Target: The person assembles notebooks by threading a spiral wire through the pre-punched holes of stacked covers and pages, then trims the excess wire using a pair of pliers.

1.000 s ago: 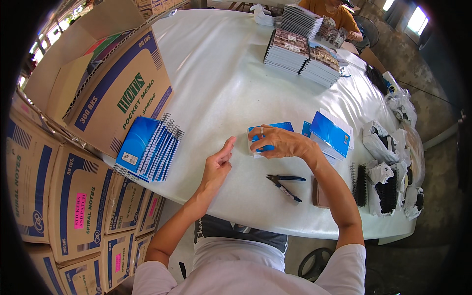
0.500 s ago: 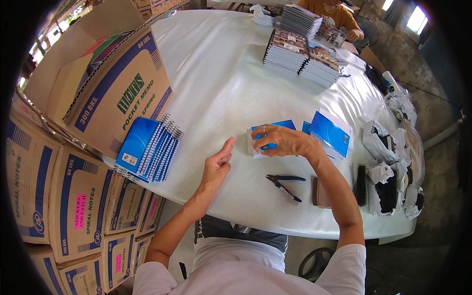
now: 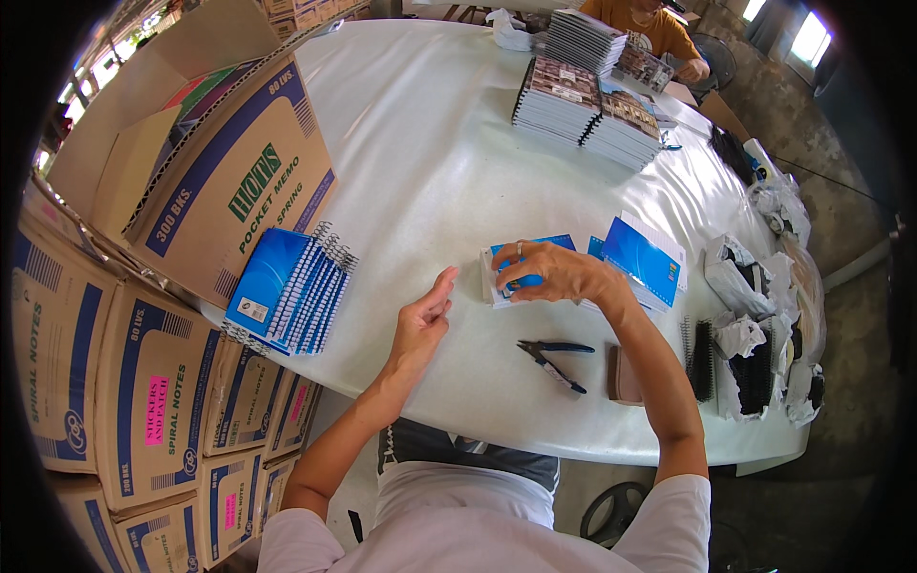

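My right hand [image 3: 564, 271] curves over a small stack of unbound blue-covered notebooks [image 3: 559, 241] on the table, its fingers gripping the stack's near and left sides. A ring sits on one finger. Left of that stack, my left hand [image 3: 423, 315] is held open, thumb and fingers stretched, with nothing in it. Cutting pliers [image 3: 554, 361] with dark handles lie spread in front of my right hand. Next to my right wrist rests another pile of blue-covered notebooks [image 3: 642, 258] with white pages. Several spiral-bound blue notebooks [image 3: 272, 277] are stacked at the left.
A large open carton [image 3: 244, 177] stands at the left, above stacked cartons [image 3: 153, 401]. Black binding coils [image 3: 703, 358] and plastic-wrapped coils [image 3: 750, 368] line the right. A brown block-like object [image 3: 623, 376] lies under my right forearm. Bound books [image 3: 583, 115] stand far off, near a co-worker [image 3: 659, 33].
My hands and the notebooks under my right hand stay almost in place. At the far end, the co-worker's hand has shifted slightly by a book.
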`<action>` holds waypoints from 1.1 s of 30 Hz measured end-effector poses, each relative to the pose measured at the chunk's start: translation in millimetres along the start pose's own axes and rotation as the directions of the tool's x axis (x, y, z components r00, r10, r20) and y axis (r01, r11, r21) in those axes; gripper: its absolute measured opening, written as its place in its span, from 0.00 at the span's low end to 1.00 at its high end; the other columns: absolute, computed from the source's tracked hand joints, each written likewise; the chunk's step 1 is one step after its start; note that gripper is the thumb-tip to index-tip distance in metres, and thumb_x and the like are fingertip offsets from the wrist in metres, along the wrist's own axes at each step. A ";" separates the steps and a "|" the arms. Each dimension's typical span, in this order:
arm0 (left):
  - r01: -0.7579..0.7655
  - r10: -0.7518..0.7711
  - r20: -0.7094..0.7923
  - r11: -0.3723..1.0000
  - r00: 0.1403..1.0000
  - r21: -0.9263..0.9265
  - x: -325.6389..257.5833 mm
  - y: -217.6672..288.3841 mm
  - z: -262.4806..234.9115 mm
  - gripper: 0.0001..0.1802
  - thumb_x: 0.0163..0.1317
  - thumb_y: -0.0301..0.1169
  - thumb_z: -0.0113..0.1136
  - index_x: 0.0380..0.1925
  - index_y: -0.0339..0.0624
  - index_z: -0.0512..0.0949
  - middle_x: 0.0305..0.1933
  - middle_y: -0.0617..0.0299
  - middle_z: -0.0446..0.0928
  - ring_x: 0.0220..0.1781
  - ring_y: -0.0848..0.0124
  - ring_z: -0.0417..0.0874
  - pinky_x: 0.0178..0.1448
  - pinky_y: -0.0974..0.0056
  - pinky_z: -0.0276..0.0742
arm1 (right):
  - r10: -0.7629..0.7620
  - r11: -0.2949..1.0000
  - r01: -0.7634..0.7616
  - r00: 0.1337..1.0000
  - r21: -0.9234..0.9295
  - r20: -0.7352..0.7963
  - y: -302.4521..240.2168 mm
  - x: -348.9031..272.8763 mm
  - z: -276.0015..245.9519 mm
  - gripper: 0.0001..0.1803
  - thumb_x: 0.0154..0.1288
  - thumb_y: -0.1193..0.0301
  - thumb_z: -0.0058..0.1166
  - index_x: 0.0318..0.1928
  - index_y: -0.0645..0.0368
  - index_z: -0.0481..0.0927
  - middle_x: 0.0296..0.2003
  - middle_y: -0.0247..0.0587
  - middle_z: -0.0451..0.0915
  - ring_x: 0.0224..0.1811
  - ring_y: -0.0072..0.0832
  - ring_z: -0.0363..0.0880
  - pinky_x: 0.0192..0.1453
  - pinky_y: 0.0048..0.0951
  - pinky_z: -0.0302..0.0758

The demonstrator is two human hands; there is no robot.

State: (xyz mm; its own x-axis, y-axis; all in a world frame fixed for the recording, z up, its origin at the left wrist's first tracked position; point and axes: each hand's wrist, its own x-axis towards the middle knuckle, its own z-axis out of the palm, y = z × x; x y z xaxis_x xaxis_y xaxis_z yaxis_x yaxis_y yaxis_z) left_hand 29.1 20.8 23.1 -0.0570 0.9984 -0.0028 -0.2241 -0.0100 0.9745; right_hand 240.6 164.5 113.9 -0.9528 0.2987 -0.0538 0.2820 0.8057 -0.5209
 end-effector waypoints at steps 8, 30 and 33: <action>-0.062 0.062 0.019 0.998 0.998 -0.014 2.2 12.0 8.9 0.29 0.71 0.26 0.55 0.70 0.39 0.63 0.76 0.52 0.61 0.76 0.61 0.63 0.75 0.57 0.62 | 0.006 1.000 -0.007 0.991 -0.007 -0.135 2.5 -4.0 9.6 0.17 0.57 0.78 0.62 0.48 0.55 0.83 0.52 0.42 0.81 0.54 0.44 0.79 0.57 0.40 0.78; -0.002 -0.092 0.513 0.984 0.853 0.179 -31.9 3.6 3.6 0.39 0.65 0.15 0.49 0.76 0.40 0.51 0.76 0.52 0.61 0.77 0.62 0.61 0.77 0.61 0.55 | 0.659 0.630 0.090 0.464 0.772 -0.592 -98.0 -78.2 176.2 0.17 0.63 0.88 0.53 0.47 0.60 0.65 0.47 0.43 0.76 0.51 0.31 0.74 0.61 0.27 0.66; -0.186 0.076 0.326 0.929 0.942 0.320 -47.3 5.4 19.5 0.41 0.65 0.19 0.54 0.76 0.40 0.49 0.77 0.49 0.58 0.79 0.54 0.57 0.78 0.55 0.54 | 0.691 0.600 0.118 0.422 0.791 -0.587 -103.5 -69.8 184.5 0.16 0.65 0.88 0.51 0.46 0.60 0.63 0.47 0.45 0.74 0.50 0.33 0.73 0.59 0.25 0.65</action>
State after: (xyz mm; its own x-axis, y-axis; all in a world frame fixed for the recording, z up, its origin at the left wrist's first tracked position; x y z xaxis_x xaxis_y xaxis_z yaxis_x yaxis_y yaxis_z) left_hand 49.6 -25.4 32.8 0.2467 0.9582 0.1448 0.1138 -0.1770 0.9776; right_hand 257.3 -34.2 14.4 -0.1415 0.9829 0.1178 -0.0319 0.1144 -0.9929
